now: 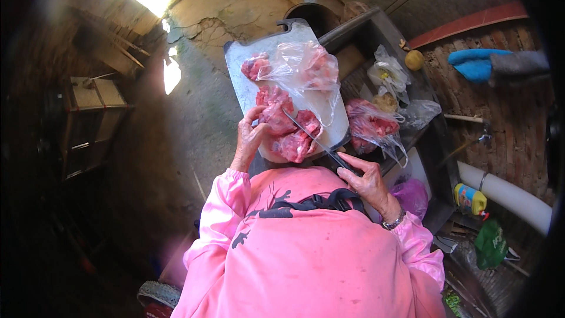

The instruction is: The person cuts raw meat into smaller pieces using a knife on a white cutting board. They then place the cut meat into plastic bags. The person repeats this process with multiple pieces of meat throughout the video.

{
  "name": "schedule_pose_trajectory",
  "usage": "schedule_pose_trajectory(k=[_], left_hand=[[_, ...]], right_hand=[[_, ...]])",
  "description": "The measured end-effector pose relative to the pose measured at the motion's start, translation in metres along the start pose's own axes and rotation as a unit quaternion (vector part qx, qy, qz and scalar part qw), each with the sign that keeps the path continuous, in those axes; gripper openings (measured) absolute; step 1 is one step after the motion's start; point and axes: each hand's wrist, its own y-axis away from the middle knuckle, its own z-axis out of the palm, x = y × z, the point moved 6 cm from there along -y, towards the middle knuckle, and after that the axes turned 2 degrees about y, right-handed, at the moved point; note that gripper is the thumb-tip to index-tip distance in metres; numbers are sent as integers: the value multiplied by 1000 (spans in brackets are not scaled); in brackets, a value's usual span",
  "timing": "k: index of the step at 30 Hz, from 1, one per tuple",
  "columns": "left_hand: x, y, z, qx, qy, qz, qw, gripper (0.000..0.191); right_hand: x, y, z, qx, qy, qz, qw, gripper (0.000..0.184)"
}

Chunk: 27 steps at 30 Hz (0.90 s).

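Observation:
Several pieces of raw meat [296, 143] lie on a white plastic cutting board [247, 90] before me. At their left edge my left hand [250, 134] grips one piece with thumb and fingers. My right hand [368, 181] is closed on the black handle of a kitchen knife [315, 139]; its blade points up and left, with its tip at the meat. Farther up the board, a clear plastic bag [320, 68] with meat in it lies spread out, and a smaller meat piece [256, 67] is to its left. The blade hides part of the meat's surface.
Right of the board, a dark sink or trough [426, 97] bears a plastic bag of meat [375, 123], a clear bag [421, 112] and a round yellowish fruit or vegetable [414, 60]. A purple bag [410, 198] and a yellow bottle [470, 199] are lower right. A wooden cabinet [95, 119] stands left.

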Motion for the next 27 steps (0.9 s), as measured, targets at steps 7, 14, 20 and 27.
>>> schedule_pose_trajectory(k=[7,14,20,27], left_hand=[[13,-9,16,78,-232,79,966,48],[14,-15,18,75,-182,85,977,36],[11,-17,18,69,-141,82,984,37],[13,-17,20,43,-121,80,989,33]], right_hand=[[-9,-6,2,-11,-38,33,999,39],[-1,-33,-2,-20,-24,32,999,38],[-19,-58,13,1,56,-67,996,35],[-22,-80,30,20,63,-111,992,33]])
